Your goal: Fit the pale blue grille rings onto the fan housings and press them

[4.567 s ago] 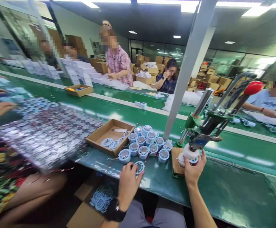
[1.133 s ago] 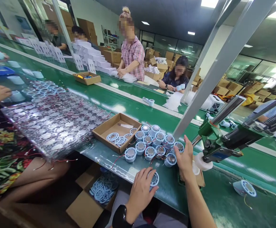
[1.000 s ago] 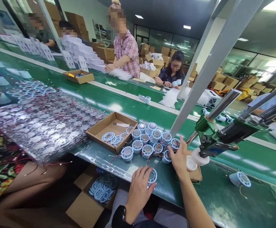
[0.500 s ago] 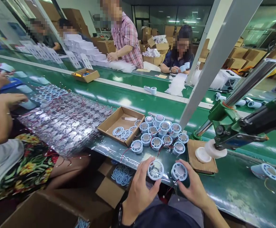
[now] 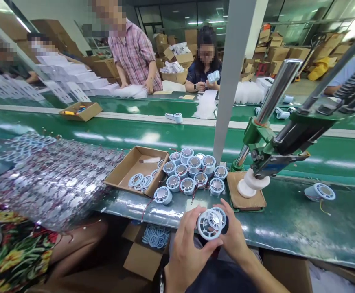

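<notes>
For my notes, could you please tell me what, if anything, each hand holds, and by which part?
The left hand holds a blue slotted ring by its outer rim; the right hand holds a round housing behind it, apparently by its side.

The person wears dark navy fabric clothing (image 5: 218,277) at the waist and grey cloth trousers (image 5: 223,255). A narrow dark wristband (image 5: 162,280) with a silvery glint circles the left wrist; the right forearm (image 5: 258,266) and all visible fingers (image 5: 182,228) are bare.
</notes>
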`<state>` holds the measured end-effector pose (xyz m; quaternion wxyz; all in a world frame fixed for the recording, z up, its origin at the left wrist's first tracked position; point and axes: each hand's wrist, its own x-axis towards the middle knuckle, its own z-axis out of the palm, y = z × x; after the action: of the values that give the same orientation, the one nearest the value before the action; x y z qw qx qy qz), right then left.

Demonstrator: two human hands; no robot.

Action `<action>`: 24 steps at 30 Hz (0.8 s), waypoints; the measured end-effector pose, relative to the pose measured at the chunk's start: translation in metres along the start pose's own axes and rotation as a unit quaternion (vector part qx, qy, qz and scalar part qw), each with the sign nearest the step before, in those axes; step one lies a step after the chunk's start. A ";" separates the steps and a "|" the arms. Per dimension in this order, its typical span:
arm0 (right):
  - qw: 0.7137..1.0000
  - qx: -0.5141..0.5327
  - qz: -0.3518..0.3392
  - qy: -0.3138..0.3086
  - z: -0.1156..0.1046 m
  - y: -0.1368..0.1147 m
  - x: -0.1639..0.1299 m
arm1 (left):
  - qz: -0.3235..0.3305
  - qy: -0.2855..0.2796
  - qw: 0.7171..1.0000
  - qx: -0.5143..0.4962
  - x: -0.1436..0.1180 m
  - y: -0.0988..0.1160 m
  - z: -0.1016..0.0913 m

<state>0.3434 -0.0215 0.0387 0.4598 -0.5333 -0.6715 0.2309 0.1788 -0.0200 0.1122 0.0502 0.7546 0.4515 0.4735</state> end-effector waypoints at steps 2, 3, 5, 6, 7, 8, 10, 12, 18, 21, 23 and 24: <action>0.998 0.047 -0.033 0.023 -0.005 -0.015 0.003 | -0.001 -0.007 1.000 0.011 0.003 0.007 0.000; 0.995 0.072 -0.051 0.035 -0.009 -0.024 0.004 | -0.002 -0.010 1.000 0.017 0.005 0.011 0.000; 0.989 0.114 -0.076 0.049 -0.017 -0.041 0.006 | 0.000 -0.005 1.000 0.028 0.007 0.019 -0.001; 0.987 0.130 -0.083 0.052 -0.021 -0.048 0.007 | 0.004 0.000 1.000 0.031 0.008 0.022 -0.002; 0.984 0.143 -0.089 0.053 -0.024 -0.053 0.008 | 0.009 0.003 0.999 0.033 0.008 0.025 -0.003; 0.982 0.152 -0.096 0.055 -0.026 -0.058 0.010 | 0.013 0.004 0.999 0.033 0.008 0.027 -0.004; 0.979 0.155 -0.115 0.064 -0.028 -0.064 0.012 | 0.021 -0.001 0.999 0.025 0.008 0.028 -0.007; 0.979 0.132 -0.136 0.076 -0.029 -0.067 0.014 | 0.022 -0.004 1.000 0.017 0.007 0.030 -0.008; 0.978 0.067 -0.165 0.108 -0.032 -0.071 0.017 | -0.014 0.012 1.000 0.000 0.004 0.038 -0.003; 0.977 0.058 -0.171 0.117 -0.033 -0.072 0.017 | -0.047 0.018 0.998 -0.022 0.000 0.040 0.000; 0.974 0.048 -0.182 0.126 -0.034 -0.072 0.016 | -0.040 0.011 0.998 -0.042 -0.002 0.038 0.001; 0.973 0.042 -0.187 0.132 -0.035 -0.072 0.016 | -0.034 0.010 0.998 -0.053 -0.003 0.037 0.001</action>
<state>0.3366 -0.0361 0.1189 0.6013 -0.4044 -0.6824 0.0963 0.2026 -0.0432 0.1282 0.1012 0.7308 0.4515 0.5018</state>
